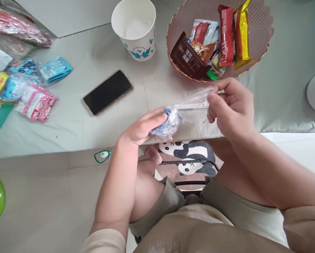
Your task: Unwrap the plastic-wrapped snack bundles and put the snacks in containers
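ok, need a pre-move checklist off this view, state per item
1. Left hand holding the crinkled plastic bundle: ok.
2. Right hand gripping the clear plastic film: ok, stretched out from the bundle.
3. Bundle contents identified: cannot tell, blue shows through.
4. Right hand clear of the scalloped bowl: cannot tell, it's right by the rim.
5. Smartphone apart from both hands: ok.
6. Paper cup upright: ok.

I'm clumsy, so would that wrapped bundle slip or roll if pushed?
The bundle may feel slippery, being so shiny. Its rounded outline suggests it could roll, while the see-through film at the right hand is probably floppy.
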### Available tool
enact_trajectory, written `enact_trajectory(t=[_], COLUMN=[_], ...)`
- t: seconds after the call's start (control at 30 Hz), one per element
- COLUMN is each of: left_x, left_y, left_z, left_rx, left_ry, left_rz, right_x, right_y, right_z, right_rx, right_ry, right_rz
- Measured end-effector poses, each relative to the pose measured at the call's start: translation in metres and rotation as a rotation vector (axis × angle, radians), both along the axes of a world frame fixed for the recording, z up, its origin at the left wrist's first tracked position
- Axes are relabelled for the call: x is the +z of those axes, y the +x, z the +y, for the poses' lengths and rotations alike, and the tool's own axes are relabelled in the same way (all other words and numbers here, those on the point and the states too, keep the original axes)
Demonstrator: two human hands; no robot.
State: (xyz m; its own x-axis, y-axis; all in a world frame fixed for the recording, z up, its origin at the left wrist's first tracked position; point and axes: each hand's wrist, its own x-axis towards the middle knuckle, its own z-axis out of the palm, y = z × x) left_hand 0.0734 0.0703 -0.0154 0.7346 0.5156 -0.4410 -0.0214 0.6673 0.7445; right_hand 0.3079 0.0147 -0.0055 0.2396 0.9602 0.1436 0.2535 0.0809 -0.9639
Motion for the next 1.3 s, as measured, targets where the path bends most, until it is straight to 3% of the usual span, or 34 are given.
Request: enact_trajectory(t=[0.1, 0.2, 0.27, 0.4, 0.5, 0.67, 0.77, 0.9, 1.07, 1.2, 1.3], left_x=[0.0, -0.001, -0.002, -0.004, -0.005, -0.004, -0.005, -0.007, -0.006, -0.005, -0.005], left_y=[-0.007, -0.004, 0.002, 0.012, 0.014, 0.012, 0.009, 0.006, 0.005, 0.006, 0.009], left_z=[0.001, -0.003, -0.005, -0.007, -0.008, -0.007, -0.006, -0.005, -0.004, -0.006, -0.009], left_rx=[-0.108, -0.005, 0.083, 0.074, 0.062, 0.104, 0.067, 0.064, 0.04, 0.032, 0.084], left_ry=[-0.097, -0.095, -0.042, 0.093, 0.127, 0.155, 0.173, 0.194, 0.227, 0.195, 0.146], left_rz=[-0.071, -0.108, -0.107, -0.075, -0.073, -0.085, -0.08, -0.079, -0.122, -0.122, -0.114], right_x=[-0.006, -0.005, -0.005, -0.008, -0.009, -0.007, -0.006, -0.005, -0.007, -0.007, -0.007], right_y=[0.001, -0.005, -0.011, -0.023, -0.027, -0.026, -0.027, -0.03, -0.03, -0.029, -0.027], right_z=[0.003, -0.005, -0.013, -0.023, -0.022, -0.021, -0.02, -0.02, -0.02, -0.019, -0.02], right_rx=[-0.1, -0.138, -0.021, 0.217, 0.238, 0.152, 0.177, 0.158, 0.142, 0.164, 0.056], right_ry=[0.102, 0.321, 0.369, 0.184, 0.074, 0.062, 0.032, 0.065, 0.041, 0.2, 0.289], right_rz=[0.17, 0.069, -0.052, -0.102, -0.054, -0.011, -0.019, -0.147, -0.14, -0.32, -0.403])
